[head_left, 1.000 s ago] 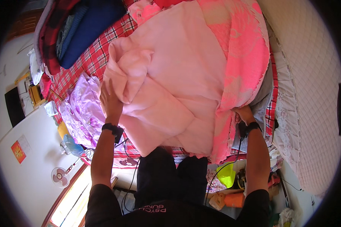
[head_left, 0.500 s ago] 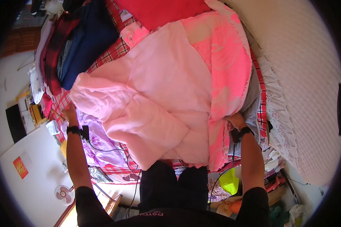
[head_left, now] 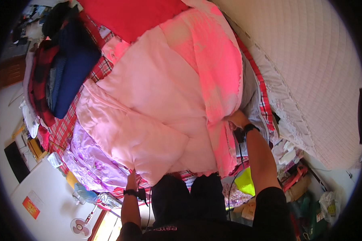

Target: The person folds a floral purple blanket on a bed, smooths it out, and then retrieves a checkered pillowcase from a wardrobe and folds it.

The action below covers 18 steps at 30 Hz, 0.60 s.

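Observation:
A large pink blanket (head_left: 149, 92) lies partly folded across the bed, with one bright pink patterned side (head_left: 219, 52) turned up along its right. My right hand (head_left: 238, 119) is closed on that right edge, its fingertips partly hidden in the cloth. Close to my body, my left hand (head_left: 131, 179) is at the blanket's near-left edge, where creases run down to it; the fingers look pinched on the cloth, though they show only in part. Purple flowered satin bedding (head_left: 94, 160) lies just left of that hand.
Folded dark blue clothes (head_left: 76, 60) and a red-black checked garment (head_left: 42, 80) are stacked at the far left. A red cloth (head_left: 132, 16) covers the far side. A quilted cream mattress (head_left: 301, 72) leans along the right. A fan (head_left: 81, 227) stands at the lower left.
My left hand has come from the far-left edge in toward my body. The blanket's bunched left part now lies flatter. The right hand keeps its hold, and the view has shifted.

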Tool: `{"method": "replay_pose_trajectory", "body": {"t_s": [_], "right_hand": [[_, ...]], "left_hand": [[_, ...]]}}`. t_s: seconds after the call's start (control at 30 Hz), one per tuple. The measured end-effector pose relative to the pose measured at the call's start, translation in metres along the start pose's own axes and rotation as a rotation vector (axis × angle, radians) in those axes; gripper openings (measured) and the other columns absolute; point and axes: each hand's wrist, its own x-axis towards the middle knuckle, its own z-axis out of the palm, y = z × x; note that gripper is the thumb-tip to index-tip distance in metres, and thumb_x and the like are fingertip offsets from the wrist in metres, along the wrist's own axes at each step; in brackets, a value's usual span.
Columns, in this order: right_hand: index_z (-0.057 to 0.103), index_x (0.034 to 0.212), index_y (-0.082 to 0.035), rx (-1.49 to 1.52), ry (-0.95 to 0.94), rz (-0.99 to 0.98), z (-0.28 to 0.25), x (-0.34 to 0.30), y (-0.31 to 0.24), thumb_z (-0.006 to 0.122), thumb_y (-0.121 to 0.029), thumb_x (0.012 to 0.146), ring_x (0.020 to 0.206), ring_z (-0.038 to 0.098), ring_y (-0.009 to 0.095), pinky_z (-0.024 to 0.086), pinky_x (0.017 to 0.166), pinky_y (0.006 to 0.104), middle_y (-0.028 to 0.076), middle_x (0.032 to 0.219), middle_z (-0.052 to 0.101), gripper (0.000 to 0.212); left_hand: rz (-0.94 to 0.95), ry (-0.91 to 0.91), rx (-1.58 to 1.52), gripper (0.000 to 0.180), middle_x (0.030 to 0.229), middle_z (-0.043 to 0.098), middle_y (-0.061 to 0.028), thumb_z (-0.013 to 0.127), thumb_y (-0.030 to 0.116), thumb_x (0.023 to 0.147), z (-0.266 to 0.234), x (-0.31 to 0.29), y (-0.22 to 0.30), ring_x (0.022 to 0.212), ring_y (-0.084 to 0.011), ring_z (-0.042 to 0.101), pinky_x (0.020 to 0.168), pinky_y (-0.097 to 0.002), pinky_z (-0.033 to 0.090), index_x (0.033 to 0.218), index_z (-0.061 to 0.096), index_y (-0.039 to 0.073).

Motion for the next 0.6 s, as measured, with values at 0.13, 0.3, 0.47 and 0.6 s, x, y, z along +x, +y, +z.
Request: {"method": "replay_pose_trajectory", "body": {"t_s": [0.13,0.3,0.47,0.6], "right_hand": [[0.056,0.056,-0.001,-0.01,0.002,-0.044,0.013,0.001,-0.018,0.074,-0.023,0.076,0.038,0.056,0.02,0.048,0.036,0.0312,0.01,0.049,0.057,0.035],[0.055,0.057,-0.002,-0.06,0.05,-0.032,0.012,0.004,-0.012,0.074,-0.022,0.076,0.038,0.056,0.019,0.049,0.036,0.0327,0.009,0.049,0.056,0.034],[0.056,0.059,-0.002,0.033,-0.03,-0.137,0.007,0.01,0.0,0.075,-0.022,0.076,0.038,0.056,0.02,0.049,0.036,0.033,0.009,0.048,0.055,0.033],[0.055,0.055,-0.002,0.009,-0.031,-0.112,0.017,0.011,-0.005,0.074,-0.022,0.076,0.036,0.055,0.021,0.048,0.035,0.0327,0.01,0.046,0.054,0.034]], "left_hand": [[0.064,-0.22,-0.221,0.047,0.093,0.062,-0.0086,0.057,0.036,0.09,-0.024,0.003,-0.021,0.081,-0.0205,0.061,0.082,-0.0335,0.048,0.118,0.054,0.0],[0.345,-0.276,-0.052,0.044,0.107,0.063,-0.0109,0.062,0.031,0.086,0.023,-0.06,0.018,0.094,-0.0206,0.061,0.082,-0.0337,0.047,0.114,0.057,-0.003],[0.45,0.036,0.214,0.037,0.09,0.066,-0.0118,0.069,0.021,0.073,0.028,-0.022,0.0,0.08,-0.023,0.063,0.07,-0.0325,0.049,0.101,0.063,-0.003],[0.481,0.389,0.035,0.026,0.075,0.067,-0.0135,0.063,0.014,0.068,0.015,-0.001,-0.027,0.066,-0.0267,0.064,0.059,-0.037,0.049,0.088,0.067,-0.002]]}}
